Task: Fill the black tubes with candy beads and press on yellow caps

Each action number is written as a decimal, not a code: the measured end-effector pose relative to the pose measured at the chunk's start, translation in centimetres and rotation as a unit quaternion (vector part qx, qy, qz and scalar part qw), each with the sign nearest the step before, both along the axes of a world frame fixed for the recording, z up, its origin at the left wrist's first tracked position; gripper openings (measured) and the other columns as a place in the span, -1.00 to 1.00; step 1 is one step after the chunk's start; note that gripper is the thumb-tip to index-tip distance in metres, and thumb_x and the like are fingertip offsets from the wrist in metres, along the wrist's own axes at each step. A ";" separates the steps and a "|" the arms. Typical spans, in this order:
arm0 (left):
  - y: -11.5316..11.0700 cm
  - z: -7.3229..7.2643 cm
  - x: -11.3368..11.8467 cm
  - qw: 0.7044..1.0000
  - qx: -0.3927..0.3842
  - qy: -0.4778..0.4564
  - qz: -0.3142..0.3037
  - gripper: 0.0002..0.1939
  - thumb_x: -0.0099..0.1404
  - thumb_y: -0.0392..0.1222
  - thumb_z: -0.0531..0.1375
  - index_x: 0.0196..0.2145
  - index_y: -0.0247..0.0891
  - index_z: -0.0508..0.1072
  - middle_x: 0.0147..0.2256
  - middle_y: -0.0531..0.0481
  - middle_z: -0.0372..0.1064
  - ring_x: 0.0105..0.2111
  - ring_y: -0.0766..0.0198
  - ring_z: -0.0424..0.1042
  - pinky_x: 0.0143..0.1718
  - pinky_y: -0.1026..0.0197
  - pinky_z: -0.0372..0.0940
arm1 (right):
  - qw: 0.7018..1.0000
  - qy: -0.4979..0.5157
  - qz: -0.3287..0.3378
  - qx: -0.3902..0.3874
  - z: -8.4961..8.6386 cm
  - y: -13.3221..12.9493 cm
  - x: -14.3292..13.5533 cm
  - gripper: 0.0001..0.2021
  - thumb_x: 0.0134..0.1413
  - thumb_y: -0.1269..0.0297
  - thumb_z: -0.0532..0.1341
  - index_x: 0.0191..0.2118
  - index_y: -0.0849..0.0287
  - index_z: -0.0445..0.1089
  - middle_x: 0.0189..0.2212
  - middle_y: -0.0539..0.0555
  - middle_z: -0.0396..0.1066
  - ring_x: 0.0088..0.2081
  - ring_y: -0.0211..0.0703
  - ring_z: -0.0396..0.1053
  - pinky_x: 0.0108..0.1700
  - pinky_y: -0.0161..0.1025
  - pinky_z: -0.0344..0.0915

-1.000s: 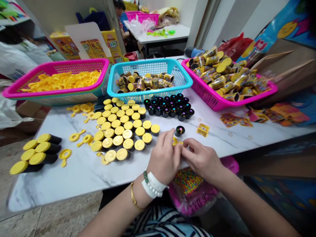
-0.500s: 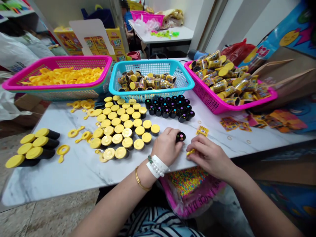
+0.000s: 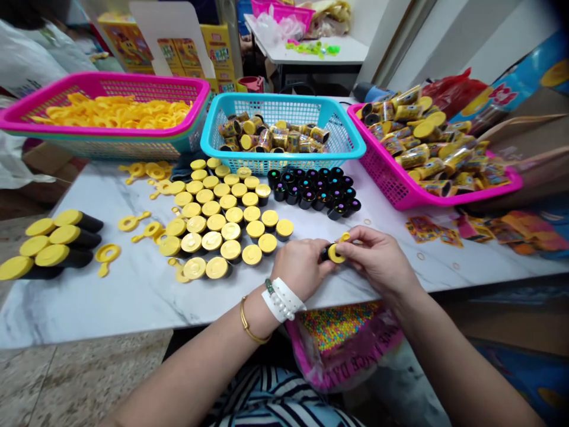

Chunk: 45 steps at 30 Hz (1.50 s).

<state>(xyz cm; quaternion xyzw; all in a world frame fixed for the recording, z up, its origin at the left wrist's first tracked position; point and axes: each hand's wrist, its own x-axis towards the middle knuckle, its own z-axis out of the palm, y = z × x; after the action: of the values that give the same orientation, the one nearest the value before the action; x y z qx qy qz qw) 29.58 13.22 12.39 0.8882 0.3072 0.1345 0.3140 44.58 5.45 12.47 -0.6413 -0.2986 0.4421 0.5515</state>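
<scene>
My left hand [image 3: 300, 267] is closed around a small black canister [image 3: 325, 254], which is tipped toward the right. At the canister's mouth is a yellow ring with a short handle [image 3: 336, 255], pinched in the fingers of my right hand [image 3: 382, 255]. Whether the ring is inside the mouth or only against it, I cannot tell. Left of my hands stand rows of black canisters with yellow lids [image 3: 231, 231]. Behind them to the right, several open black canisters [image 3: 311, 193] show coloured dots inside.
Along the back are a pink basket of yellow rings [image 3: 202, 98], a blue basket [image 3: 208, 139] and a pink basket [image 3: 386, 178] of printed canisters. Printed cards [image 3: 427, 230] lie at right. A pink tub of coloured beads [image 3: 333, 326] sits below the table edge.
My right hand has moved left and up, bringing the yellow ring to the canister in my left hand. The small printed card behind my right hand is no longer visible. The view has shifted slightly.
</scene>
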 end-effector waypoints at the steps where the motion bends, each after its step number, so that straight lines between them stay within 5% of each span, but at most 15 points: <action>1: 0.0 0.0 0.0 1.000 -0.001 -0.002 0.002 -0.76 0.25 -0.01 0.25 -0.20 -0.17 0.53 -0.40 0.04 0.50 -0.42 0.25 0.42 -0.40 0.26 0.21 | 1.000 0.005 -0.008 0.001 -0.1 0.1 -0.1 -0.70 -0.22 0.18 0.49 -0.47 0.18 0.38 -0.69 -0.11 0.30 -0.72 -0.47 0.03 -0.71 -0.46 -0.13; 14: -0.2 -0.1 0.1 1.000 -0.005 0.012 0.004 -0.75 0.25 -0.02 0.23 -0.20 -0.21 0.50 -0.40 0.00 0.51 -0.40 0.19 0.47 -0.39 0.22 0.26 | 0.999 -0.034 -0.008 -0.022 -0.1 -0.1 -0.7 -0.70 -0.03 0.07 0.38 -0.44 0.10 0.28 -0.75 -0.18 0.20 -0.81 -0.44 -0.03 -0.81 -0.44 -0.14; 19: -0.4 0.2 -0.1 0.999 -0.045 -0.021 -0.004 -0.62 0.24 0.11 0.21 -0.17 -0.25 0.47 -0.45 0.00 0.50 -0.42 0.18 0.48 -0.38 0.22 0.28 | 0.993 -0.114 -0.009 0.014 0.1 0.0 -1.0 -0.69 -0.07 0.11 0.41 -0.46 0.13 0.28 -0.60 -0.11 0.33 -0.69 -0.42 0.16 -0.71 -0.44 0.05; 23: -0.3 0.3 -0.1 0.998 -0.062 -0.028 0.011 -0.60 0.30 0.16 0.14 -0.17 -0.24 0.48 -0.44 -0.02 0.51 -0.41 0.18 0.49 -0.37 0.21 0.26 | 0.998 -0.064 -0.001 0.005 -0.1 -0.1 -0.9 -0.70 -0.03 0.06 0.37 -0.42 0.11 0.29 -0.61 -0.13 0.34 -0.76 -0.44 0.08 -0.77 -0.44 0.01; 27: -0.2 0.4 -0.2 0.999 -0.036 0.001 -0.016 -0.64 0.36 0.12 0.07 -0.14 -0.18 0.47 -0.39 -0.02 0.52 -0.40 0.18 0.49 -0.41 0.23 0.21 | 1.000 0.017 0.011 -0.016 0.1 -0.1 0.2 -0.63 -0.05 -0.08 0.35 -0.43 0.15 0.36 -0.61 -0.06 0.37 -0.70 -0.36 0.23 -0.74 -0.41 0.17; 30: -0.5 0.6 -0.4 0.999 -0.001 0.022 -0.036 -0.66 0.40 0.10 0.02 -0.12 -0.15 0.43 -0.33 -0.02 0.53 -0.35 0.15 0.50 -0.45 0.24 0.18 | 0.995 0.051 0.063 -0.055 0.9 0.3 1.4 -0.60 -0.11 -0.09 0.37 -0.46 0.17 0.37 -0.65 -0.06 0.35 -0.70 -0.35 0.25 -0.74 -0.41 0.16; 35: -0.7 0.7 -0.4 0.996 0.045 0.062 -0.052 -0.63 0.42 0.08 -0.01 -0.07 -0.23 0.36 -0.28 -0.04 0.53 -0.36 0.13 0.51 -0.51 0.24 0.15 | 0.965 -0.038 0.237 -0.107 2.9 1.9 2.5 -0.70 -0.17 0.16 0.45 -0.42 0.17 0.36 -0.61 -0.05 0.43 -0.65 -0.33 0.32 -0.63 -0.39 0.28; 45: -0.8 0.4 -0.6 0.996 0.054 0.059 -0.037 -0.69 0.37 0.02 0.09 -0.15 -0.29 0.41 -0.31 -0.09 0.50 -0.32 0.08 0.51 -0.45 0.19 0.26 | 0.945 -0.046 0.280 -0.159 3.5 2.1 2.4 -0.72 -0.04 0.14 0.39 -0.27 0.17 0.38 -0.53 -0.05 0.42 -0.62 -0.34 0.35 -0.65 -0.43 0.31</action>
<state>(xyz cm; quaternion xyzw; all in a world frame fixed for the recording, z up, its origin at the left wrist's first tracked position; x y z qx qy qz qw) 29.01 12.41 12.79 0.9209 0.2847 0.0871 0.2514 47.00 7.58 16.02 -0.6307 -0.4169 0.5909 0.2814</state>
